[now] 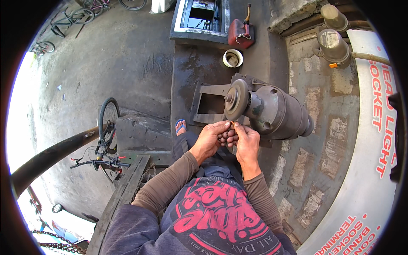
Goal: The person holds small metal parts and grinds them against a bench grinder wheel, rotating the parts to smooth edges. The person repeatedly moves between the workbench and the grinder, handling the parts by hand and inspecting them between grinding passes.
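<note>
My left hand (pixel 209 139) and my right hand (pixel 247 142) meet in front of me, thumbs and fingertips pinched together. Between the thumb tips is a small orange-brown piece (pixel 231 123), too small to name; both hands seem closed on it. Just beyond the fingertips stands a bench grinder's grinding wheel (pixel 238 100), mounted on the shaft of a grey motor (pixel 278 111). The fingertips are close below the wheel's edge; whether the piece touches it I cannot tell. The other fingers are curled under and partly hidden.
A metal frame (pixel 205 106) holds the grinder. Beyond it are a white bucket (pixel 233 58) and a red jerrycan (pixel 241 35). A bicycle (pixel 102 157) and a thick pole (pixel 55 156) stand left. Right are a brick wall (pixel 299 168), electric meters (pixel 333 44) and a printed sign (pixel 361 127).
</note>
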A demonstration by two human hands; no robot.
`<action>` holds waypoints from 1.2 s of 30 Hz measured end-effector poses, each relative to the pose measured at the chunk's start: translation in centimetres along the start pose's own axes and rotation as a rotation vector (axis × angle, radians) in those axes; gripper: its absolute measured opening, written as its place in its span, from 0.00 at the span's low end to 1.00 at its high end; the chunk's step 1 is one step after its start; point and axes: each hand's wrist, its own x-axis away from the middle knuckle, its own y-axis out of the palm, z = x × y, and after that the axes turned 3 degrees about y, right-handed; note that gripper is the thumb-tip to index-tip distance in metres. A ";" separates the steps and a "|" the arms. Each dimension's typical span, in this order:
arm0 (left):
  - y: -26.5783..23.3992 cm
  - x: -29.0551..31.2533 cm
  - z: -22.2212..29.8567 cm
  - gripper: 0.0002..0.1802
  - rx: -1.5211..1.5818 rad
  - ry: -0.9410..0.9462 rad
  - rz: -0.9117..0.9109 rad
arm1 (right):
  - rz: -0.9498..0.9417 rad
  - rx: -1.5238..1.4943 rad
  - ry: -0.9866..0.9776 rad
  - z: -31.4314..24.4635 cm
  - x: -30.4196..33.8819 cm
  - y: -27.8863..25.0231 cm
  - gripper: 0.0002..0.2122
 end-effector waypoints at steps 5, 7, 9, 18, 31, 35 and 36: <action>0.1 -0.1 0.0 0.12 0.019 0.004 0.002 | -0.003 0.001 -0.002 -0.4 0.1 0.1 0.13; 0.2 -0.2 0.0 0.12 0.025 0.003 -0.005 | 0.007 -0.012 0.004 -0.7 0.2 0.2 0.13; 0.2 -0.2 0.1 0.13 -0.003 -0.004 -0.014 | -0.004 -0.022 0.005 -0.9 0.2 0.2 0.13; -0.6 1.3 0.1 0.15 -0.165 0.016 0.055 | -0.294 -0.207 0.068 1.7 0.3 -2.6 0.10; -0.5 0.5 -0.2 0.14 -0.112 0.072 0.126 | -0.288 -0.295 0.048 2.6 -1.3 -1.6 0.10; -0.5 0.5 -0.1 0.14 -0.105 0.059 0.153 | -0.232 -0.265 0.060 2.5 -1.4 -1.2 0.09; -0.6 0.4 -0.2 0.14 -0.100 0.060 0.152 | -0.230 -0.263 0.061 2.6 -1.4 -1.2 0.09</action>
